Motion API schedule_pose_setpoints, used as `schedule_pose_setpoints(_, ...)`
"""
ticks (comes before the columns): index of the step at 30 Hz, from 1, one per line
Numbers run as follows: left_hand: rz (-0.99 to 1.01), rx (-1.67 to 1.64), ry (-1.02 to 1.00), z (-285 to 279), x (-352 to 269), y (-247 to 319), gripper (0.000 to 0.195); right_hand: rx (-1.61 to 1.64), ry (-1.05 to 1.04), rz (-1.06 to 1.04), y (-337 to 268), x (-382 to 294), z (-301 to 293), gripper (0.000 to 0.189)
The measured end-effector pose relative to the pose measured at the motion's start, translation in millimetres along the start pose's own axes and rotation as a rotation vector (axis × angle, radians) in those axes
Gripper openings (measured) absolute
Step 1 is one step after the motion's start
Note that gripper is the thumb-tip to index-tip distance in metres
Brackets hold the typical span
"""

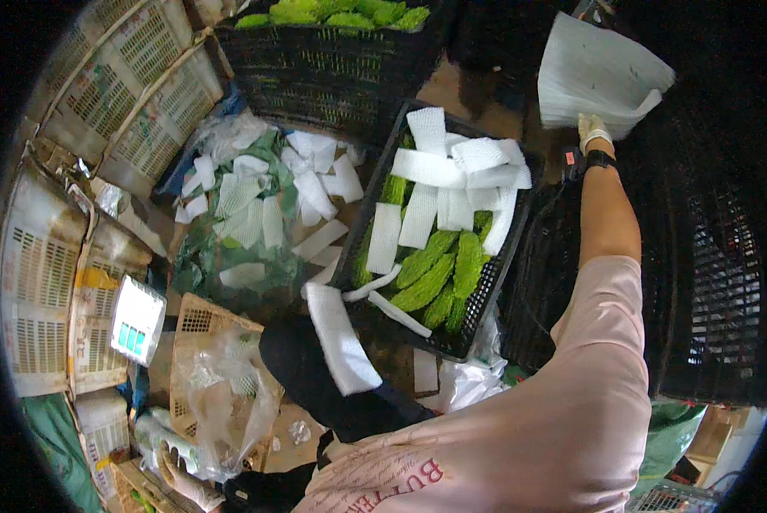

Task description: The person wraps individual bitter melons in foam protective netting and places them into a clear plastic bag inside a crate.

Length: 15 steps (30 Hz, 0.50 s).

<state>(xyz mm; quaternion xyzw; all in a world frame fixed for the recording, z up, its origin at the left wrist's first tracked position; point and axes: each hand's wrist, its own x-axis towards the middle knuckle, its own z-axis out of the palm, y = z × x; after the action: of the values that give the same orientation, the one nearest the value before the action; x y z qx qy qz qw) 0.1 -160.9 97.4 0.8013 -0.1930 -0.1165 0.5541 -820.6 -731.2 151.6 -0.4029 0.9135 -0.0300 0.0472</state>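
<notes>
My right hand, gloved and with a dark band at the wrist, is stretched far out and grips the lower edge of a large white foam sheet. Below and left of it stands a black plastic crate of green bitter melons. White foam-net sleeves lie across the melons in the crate. My left hand, also gloved, is at the lower left beside a clear plastic bag; what its fingers touch is unclear. A loose foam strip rests over my dark-trousered leg.
Pale slatted crates line the left side. A black crate stack with bitter melons stands at the back. Foam pieces lie scattered on green plastic. A digital scale display glows at the left, near a tan crate.
</notes>
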Motion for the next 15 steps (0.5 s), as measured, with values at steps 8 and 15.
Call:
schedule_pose_setpoints(8,0.029,0.044,-0.032,53.0,-15.0,34.7,0.033,1.298,-0.284,-0.181,-51.1,-184.2,143.3,0.032)
schedule_pose_setpoints(15,0.083,0.007,-0.188,84.5,-12.8,39.7,0.035,0.103,-0.579,-0.881,-53.7,-439.1,287.4,0.05)
